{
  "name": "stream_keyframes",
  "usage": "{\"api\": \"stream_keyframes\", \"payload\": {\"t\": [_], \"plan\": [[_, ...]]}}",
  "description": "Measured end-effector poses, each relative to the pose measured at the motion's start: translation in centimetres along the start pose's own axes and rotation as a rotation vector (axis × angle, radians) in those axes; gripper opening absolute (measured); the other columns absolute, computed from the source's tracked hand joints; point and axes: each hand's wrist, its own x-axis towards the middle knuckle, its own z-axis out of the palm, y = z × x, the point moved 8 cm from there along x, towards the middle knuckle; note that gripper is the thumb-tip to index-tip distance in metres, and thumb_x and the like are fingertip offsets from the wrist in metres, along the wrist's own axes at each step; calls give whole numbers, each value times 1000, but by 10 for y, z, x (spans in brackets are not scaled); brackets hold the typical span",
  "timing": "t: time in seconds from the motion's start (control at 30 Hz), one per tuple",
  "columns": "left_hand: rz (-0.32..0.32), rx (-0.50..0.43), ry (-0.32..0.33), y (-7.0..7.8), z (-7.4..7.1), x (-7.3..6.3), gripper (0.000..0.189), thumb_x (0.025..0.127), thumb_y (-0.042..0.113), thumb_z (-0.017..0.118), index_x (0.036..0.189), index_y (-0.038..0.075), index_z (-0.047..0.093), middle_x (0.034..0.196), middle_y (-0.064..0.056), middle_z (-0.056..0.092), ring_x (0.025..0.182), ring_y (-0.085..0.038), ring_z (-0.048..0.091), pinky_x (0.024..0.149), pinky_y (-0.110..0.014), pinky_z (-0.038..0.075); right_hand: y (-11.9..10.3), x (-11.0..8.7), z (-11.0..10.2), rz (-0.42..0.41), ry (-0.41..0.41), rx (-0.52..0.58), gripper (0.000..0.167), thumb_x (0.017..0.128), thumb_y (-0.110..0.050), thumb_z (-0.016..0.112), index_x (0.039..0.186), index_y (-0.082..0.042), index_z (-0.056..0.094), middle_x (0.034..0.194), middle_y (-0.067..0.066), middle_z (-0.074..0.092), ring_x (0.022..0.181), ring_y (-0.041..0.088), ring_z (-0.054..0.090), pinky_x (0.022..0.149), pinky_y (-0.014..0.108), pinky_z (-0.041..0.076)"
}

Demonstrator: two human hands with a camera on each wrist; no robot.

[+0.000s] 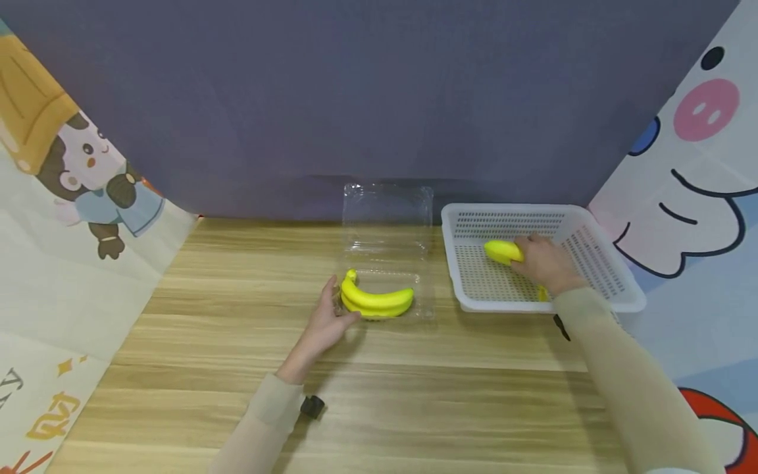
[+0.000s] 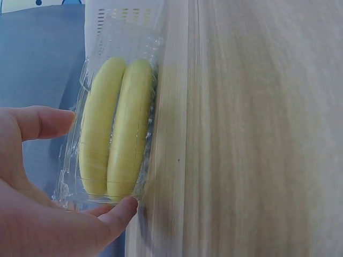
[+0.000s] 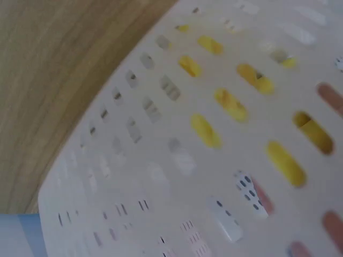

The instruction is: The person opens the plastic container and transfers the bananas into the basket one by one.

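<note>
Two yellow bananas (image 2: 128,128) lie side by side in the base of a clear plastic clamshell box (image 1: 387,220), whose lid stands raised at the back. My left hand (image 1: 326,324) holds the near left corner of the box, with thumb and fingers spread around its end. On the right, my right hand (image 1: 546,263) reaches into a white perforated basket (image 1: 482,303) and grips a banana (image 1: 502,251) by one end. A bit of yellow (image 1: 542,293) shows below that hand. The right wrist view is filled by the basket wall (image 3: 144,176), with yellow showing through its slots.
Everything stands on a wood-grain table (image 1: 237,342). A dark grey panel (image 1: 379,92) rises behind the box and basket. Cartoon-printed sheets (image 1: 53,263) border the left and right sides. The basket is just right of the box.
</note>
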Motion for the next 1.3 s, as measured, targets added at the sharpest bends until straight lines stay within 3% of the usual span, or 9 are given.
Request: {"api": "stream_keyframes", "payload": {"t": [0.3,0.5,0.7,1.0,1.3], "plan": [[-1,-2,-5,2,0,-1,103,87,22,74,164,13,6,163,-25,25,143,-47,34,115,-65,29,2,2,3,0,-74,24,61,93,-31,70,139,2,49,121,28,56,104,40,58,90,64,50],[2,-9,-3,2,0,-1,103,87,21,74,164,12,7,163,-25,25,144,-47,32,116,-65,27,0,-2,3,14,-104,16,63,96,-36,67,143,1,47,130,31,51,113,44,55,92,68,47],[5,-14,-4,0,0,0,103,87,21,74,164,12,6,163,-25,25,145,-47,32,116,-65,27,-6,-6,-9,12,-51,-24,67,96,-39,63,147,2,44,140,33,47,124,52,50,98,72,43],[15,-19,-13,0,0,0,103,87,22,74,164,12,5,163,-25,25,145,-47,31,116,-66,26,-16,-15,-27,38,11,-68,75,95,-50,61,151,-4,40,146,33,44,130,55,43,93,78,42],[5,-18,-15,1,0,0,103,87,22,74,164,13,5,163,-25,24,145,-47,31,115,-65,29,-25,-23,-35,29,36,-71,86,97,-66,46,155,-3,35,153,34,33,139,56,30,106,79,28]]}}
